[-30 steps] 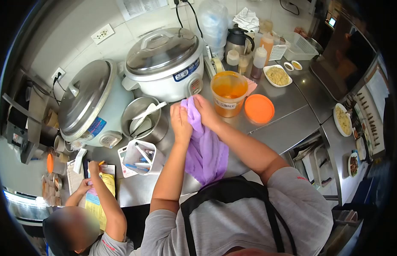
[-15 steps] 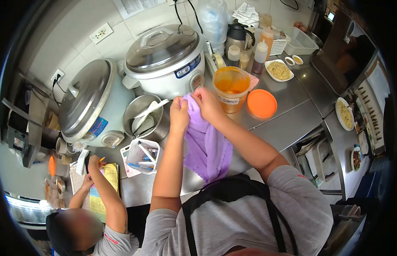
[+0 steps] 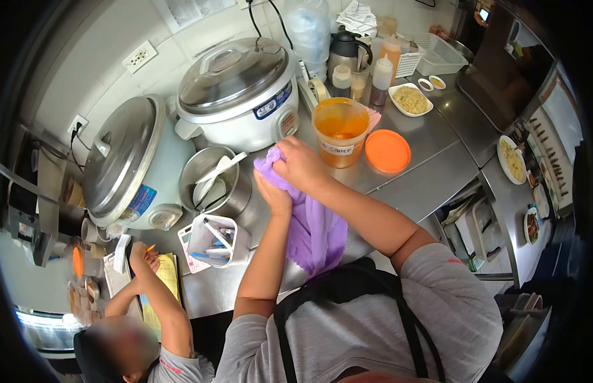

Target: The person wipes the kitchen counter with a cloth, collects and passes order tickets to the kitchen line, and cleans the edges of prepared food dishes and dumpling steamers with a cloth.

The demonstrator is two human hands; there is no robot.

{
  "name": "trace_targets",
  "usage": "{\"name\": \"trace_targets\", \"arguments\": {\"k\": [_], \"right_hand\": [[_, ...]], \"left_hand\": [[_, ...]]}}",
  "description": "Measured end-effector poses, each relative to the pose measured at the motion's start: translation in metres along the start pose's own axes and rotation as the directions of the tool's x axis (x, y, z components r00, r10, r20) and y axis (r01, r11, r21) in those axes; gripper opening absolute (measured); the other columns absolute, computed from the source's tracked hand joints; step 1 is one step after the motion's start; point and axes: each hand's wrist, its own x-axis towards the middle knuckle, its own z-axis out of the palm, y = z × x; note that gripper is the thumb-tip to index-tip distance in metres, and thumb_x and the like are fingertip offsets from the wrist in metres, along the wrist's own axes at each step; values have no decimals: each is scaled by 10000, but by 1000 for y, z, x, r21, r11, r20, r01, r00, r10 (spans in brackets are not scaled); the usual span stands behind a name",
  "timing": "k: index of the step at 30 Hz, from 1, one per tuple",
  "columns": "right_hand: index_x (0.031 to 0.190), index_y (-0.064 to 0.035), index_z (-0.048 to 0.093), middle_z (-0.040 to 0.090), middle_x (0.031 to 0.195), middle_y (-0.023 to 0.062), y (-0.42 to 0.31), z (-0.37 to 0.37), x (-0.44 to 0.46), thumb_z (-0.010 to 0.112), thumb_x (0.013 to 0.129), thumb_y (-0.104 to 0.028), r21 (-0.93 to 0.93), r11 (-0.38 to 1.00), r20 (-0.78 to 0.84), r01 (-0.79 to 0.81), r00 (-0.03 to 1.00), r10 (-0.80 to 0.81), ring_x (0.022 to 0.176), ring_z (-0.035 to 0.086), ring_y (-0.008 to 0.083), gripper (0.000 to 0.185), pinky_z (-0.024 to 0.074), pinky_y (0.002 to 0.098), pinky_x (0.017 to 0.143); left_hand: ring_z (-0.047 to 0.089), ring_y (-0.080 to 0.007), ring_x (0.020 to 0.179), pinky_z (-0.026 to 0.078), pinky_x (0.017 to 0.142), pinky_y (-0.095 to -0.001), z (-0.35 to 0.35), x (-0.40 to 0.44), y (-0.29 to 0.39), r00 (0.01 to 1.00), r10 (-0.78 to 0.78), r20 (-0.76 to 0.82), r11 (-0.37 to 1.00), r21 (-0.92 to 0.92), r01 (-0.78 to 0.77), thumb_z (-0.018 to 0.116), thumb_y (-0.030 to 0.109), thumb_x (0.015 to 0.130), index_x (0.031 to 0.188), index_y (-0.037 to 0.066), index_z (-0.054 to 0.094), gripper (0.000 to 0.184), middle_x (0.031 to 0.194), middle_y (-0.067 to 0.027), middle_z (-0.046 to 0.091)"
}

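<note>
A purple towel [image 3: 317, 231] hangs from my hands over the counter's front edge, its lower end close to my apron. My right hand [image 3: 301, 165] is closed round the bunched upper part of the cloth. My left hand [image 3: 273, 193] is just below and left of it, with the towel lying over its fingers, so their pose is hidden. Beyond my right hand stands an open tub of orange sauce [image 3: 340, 142], its handwritten label partly readable. An orange lid [image 3: 388, 151] lies flat beside the tub.
Two large rice cookers [image 3: 245, 96] stand at the back left. Near my left arm are a metal pot [image 3: 236, 198] with white utensils and a pen holder [image 3: 236, 250]. A co-worker [image 3: 162, 293] holds a pen over papers. Squeeze bottles [image 3: 382, 82] and a food dish [image 3: 411, 100] stand behind.
My right hand has shifted left over the towel's upper end. The cloth now covers my left fingers, which showed gripping it before. The co-worker's hands moved slightly, and the view shifted a little.
</note>
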Motion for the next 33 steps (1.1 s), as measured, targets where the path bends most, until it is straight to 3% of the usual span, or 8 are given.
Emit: {"name": "trace_targets", "arguments": {"k": [2,5,11,14,17,21,26,33], "right_hand": [[855,-29,532,523,931,145,11,2,0,524,646,-178,127,990,-31,56,998,-52,860,491,320,257,406,377,726],[830,-22,538,533,892,144,28,10,-3,527,635,-167,216,955,-157,204,973,-172,822,499,320,243,406,365,724],[894,-17,531,526,908,136,28,7,-1,540,631,-136,267,963,5,36,999,-39,830,496,311,289,404,341,739],[946,-6,512,505,954,138,31,12,-9,565,666,-98,432,901,-41,21,999,-4,910,493,252,299,386,297,787],[999,7,477,472,1009,151,37,21,-22,558,673,-85,450,871,-276,197,958,-75,955,468,254,348,366,299,826],[1095,10,376,435,1045,189,49,39,-39,558,614,-141,427,880,-375,210,926,-40,969,446,320,536,354,342,855],[1215,52,174,326,1142,223,55,43,-57,611,629,-323,262,949,-292,177,951,-97,1049,372,338,821,287,374,910],[1215,50,174,316,1162,242,79,61,-91,625,622,-326,173,977,-202,123,975,-87,1064,350,366,834,265,401,922]], "left_hand": [[431,-245,1018,327,871,-321,11,-20,-4,998,14,-60,981,-193,-26,260,355,860,1103,-12,384,457,1071,-151,445],[386,-246,1090,291,914,-323,11,-49,-24,1000,-10,-29,999,-47,9,256,377,856,1152,-28,353,511,1143,-162,411],[444,-217,995,345,858,-301,4,-12,7,989,-7,149,979,-202,38,377,258,843,1110,-32,385,394,1058,-141,459],[473,-227,940,352,850,-318,1,8,26,990,60,128,991,-125,-43,389,299,819,1074,-28,408,416,999,-132,486],[471,-211,915,357,842,-325,9,-2,14,999,7,52,980,-198,3,436,313,792,1046,-19,410,419,991,-126,475],[442,-221,975,337,865,-335,15,-16,-5,997,68,-32,952,-298,-75,478,359,759,1059,-9,391,482,1021,-127,456],[403,-251,1060,318,893,-366,10,-35,-26,994,32,100,993,-118,-20,496,413,739,1124,-7,344,590,1138,-136,402],[434,-335,985,334,849,-365,-12,-66,-27,949,-98,299,968,250,22,498,274,737,1091,-29,384,480,1039,-209,458]]}}
